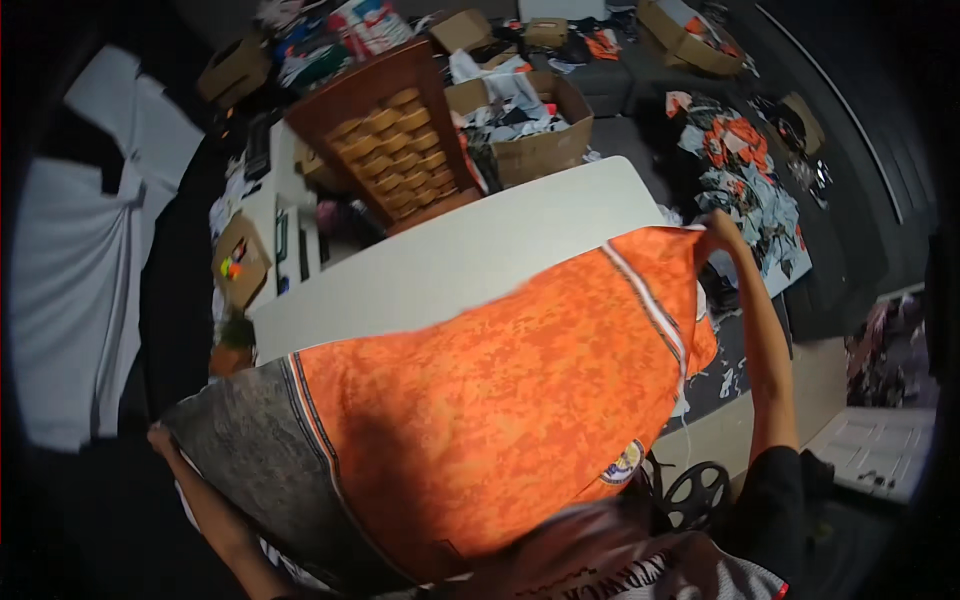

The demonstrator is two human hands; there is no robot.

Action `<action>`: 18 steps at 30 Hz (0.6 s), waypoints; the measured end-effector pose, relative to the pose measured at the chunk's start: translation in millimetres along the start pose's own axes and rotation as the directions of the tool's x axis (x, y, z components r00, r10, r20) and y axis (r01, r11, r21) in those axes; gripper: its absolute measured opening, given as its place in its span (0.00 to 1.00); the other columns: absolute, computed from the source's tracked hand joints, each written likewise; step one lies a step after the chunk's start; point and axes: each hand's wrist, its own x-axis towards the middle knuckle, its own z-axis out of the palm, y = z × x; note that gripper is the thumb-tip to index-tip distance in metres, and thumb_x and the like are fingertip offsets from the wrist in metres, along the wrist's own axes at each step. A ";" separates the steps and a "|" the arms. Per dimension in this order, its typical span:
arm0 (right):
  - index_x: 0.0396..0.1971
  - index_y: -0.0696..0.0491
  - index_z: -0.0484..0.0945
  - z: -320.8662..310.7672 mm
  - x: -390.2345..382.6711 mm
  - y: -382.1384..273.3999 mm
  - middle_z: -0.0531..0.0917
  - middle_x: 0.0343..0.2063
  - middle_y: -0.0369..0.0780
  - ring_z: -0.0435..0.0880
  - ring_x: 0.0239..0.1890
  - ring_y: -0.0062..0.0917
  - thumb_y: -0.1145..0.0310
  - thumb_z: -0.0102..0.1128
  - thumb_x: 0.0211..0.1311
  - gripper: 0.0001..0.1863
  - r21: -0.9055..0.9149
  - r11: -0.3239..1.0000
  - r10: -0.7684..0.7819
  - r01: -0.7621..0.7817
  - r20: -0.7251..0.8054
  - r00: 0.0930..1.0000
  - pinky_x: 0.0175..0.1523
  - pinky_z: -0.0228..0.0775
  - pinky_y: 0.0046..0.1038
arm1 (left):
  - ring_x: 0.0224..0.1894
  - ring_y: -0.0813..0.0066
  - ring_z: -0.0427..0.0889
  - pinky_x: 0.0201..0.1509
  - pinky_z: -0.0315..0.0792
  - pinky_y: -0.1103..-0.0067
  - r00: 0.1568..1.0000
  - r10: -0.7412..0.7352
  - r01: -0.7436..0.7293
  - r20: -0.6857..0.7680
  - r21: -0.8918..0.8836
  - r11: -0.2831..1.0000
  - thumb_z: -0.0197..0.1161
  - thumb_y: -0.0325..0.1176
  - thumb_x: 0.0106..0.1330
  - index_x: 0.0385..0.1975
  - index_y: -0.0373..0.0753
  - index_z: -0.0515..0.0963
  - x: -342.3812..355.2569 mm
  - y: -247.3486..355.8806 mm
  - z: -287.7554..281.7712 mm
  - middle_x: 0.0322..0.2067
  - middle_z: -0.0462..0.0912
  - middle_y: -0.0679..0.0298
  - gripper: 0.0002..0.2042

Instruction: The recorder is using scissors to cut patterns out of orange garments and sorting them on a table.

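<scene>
An orange and grey sports jersey (pixel 480 400) with a mottled pattern is stretched wide between my two hands. Dark and white stripes divide its colours, and a round emblem (pixel 624 462) shows near the lower right. My left hand (pixel 160 438) grips the corner of the grey part at the far left. At the upper right, my right hand (pixel 718 234) is closed on the orange corner, its arm extended. The cloth covers the near part of a white table (pixel 450 270). Dark fabric with lettering (pixel 640 570) shows at the lower edge; whether it belongs to the jersey, I cannot tell.
Beyond the table stands a wooden chair (pixel 385 150) with a woven back. A cardboard box (pixel 545 155) of cloth is beside it. Cloth scraps (pixel 750 190) are heaped at the right. A white sheet (pixel 85 290) hangs at the left. A black spoked wheel (pixel 697 495) is near my right arm.
</scene>
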 end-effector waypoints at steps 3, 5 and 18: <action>0.32 0.61 0.81 52.8 63.0 13.7 0.82 0.22 0.41 0.74 0.22 0.28 0.68 0.60 0.41 0.16 -0.013 0.997 0.075 -0.074 0.079 0.994 0.29 0.68 0.30 | 0.42 0.49 0.77 0.48 0.71 0.65 0.998 0.064 -0.062 -0.018 0.063 0.996 0.55 0.39 0.61 0.51 0.36 0.74 -9.8 38.0 109.8 0.41 0.79 0.50 0.20; 0.33 0.60 0.81 64.6 97.6 42.9 0.81 0.23 0.41 0.74 0.21 0.29 0.68 0.61 0.41 0.16 -0.062 0.990 0.133 -0.124 0.168 0.977 0.28 0.67 0.31 | 0.41 0.49 0.78 0.48 0.72 0.65 0.996 0.090 -0.091 0.021 0.107 0.990 0.55 0.39 0.61 0.50 0.37 0.75 -56.3 48.5 177.8 0.40 0.80 0.49 0.20; 0.49 0.58 0.72 148.8 -225.1 -64.8 0.79 0.40 0.45 0.78 0.41 0.35 0.73 0.55 0.58 0.18 0.359 0.909 0.201 -0.212 0.069 0.977 0.48 0.69 0.29 | 0.47 0.45 0.74 0.48 0.71 0.63 0.738 0.499 -0.463 0.454 -0.198 0.864 0.53 0.46 0.63 0.65 0.38 0.58 -531.4 215.4 224.8 0.56 0.68 0.46 0.32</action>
